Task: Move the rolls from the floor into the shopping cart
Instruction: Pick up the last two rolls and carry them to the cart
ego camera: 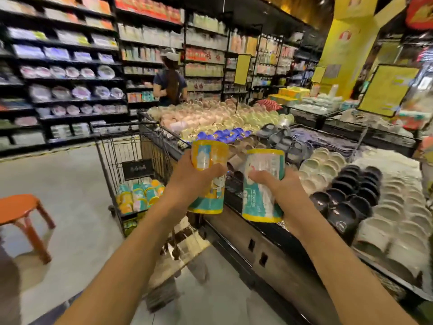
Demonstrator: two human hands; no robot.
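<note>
Two rolls are in hand at centre frame, both upright and clear of the floor. The left hand (194, 178) grips the left roll (208, 177) around its middle, fingers curled over the wrapper. The right hand (273, 181) grips the right roll (263, 185) likewise at mid-height, thumb across the front, fingers wrapped behind. The two rolls stand just beside each other, apart.

Handling, as judged: each roll appears to be film-wrapped paper, light, soft enough to dent under a firm squeeze, not fragile. The glossy wrapper looks slippery, so a full wrap around the girth is the sound hold; the ends offer little purchase.

The shopping cart (110, 146) stands at centre left, beyond the left hand. Its basket already holds a cluster of rolls (138, 195) at the bottom; roughly five or six, exact count uncertain owing to blur. No rolls on the floor can be made out.

One orange stool (21, 207) sits at lower left. One person (169, 83) stands at the shelves, upper centre.
</note>
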